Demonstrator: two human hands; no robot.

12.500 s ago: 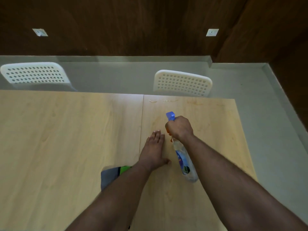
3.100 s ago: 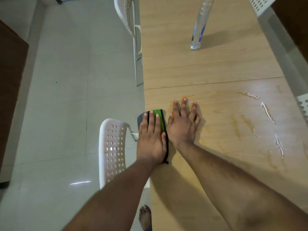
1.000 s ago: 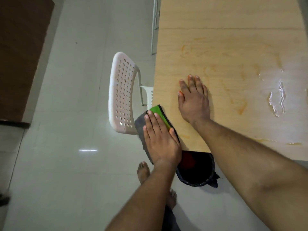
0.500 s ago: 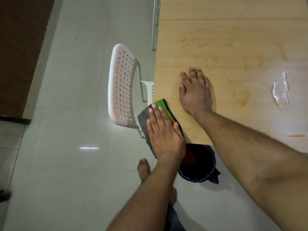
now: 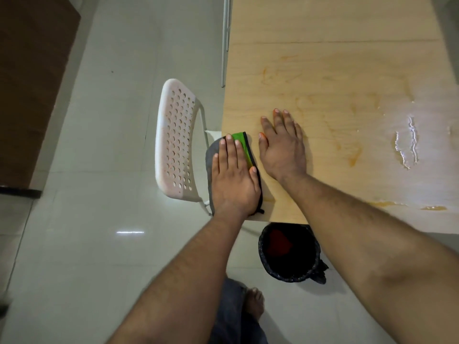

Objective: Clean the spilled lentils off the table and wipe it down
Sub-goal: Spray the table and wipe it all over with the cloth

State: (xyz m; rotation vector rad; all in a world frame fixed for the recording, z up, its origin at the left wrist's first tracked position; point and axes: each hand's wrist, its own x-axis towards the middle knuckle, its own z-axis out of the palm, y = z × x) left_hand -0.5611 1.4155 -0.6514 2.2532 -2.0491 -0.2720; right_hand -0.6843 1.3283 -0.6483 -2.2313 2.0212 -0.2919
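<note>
While the left hand point(image 5: 234, 180) presses the cloth point(image 5: 240, 141) flat under straight, close-set fingers, it has slid further onto the table point(image 5: 347, 70) corner than a moment ago, so wiping is underway. Just right of those fingers the right hand point(image 5: 283, 147) lies flat, fingers slightly spread. Beyond its fingertips run orange streaks point(image 5: 354, 155) and wet patches point(image 5: 407, 142); no lentils show, a bin point(image 5: 289, 252) stands below and a chair point(image 5: 175, 142) to the left.

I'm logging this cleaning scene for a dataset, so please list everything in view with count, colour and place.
Light wooden table: one, tan, upper right.
Grey-and-green cleaning cloth: one, at the table's near left corner, overhanging the edge.
Wet streaks: several, shiny, right part of the table.
Orange smears: several, across the tabletop.
White perforated plastic chair: one, left of the table.
Black-lined bin: one, on the floor below the table's near edge.
Left hand: flat on the cloth.
Right hand: flat on the table.
Bare foot: one, bottom centre.
</note>
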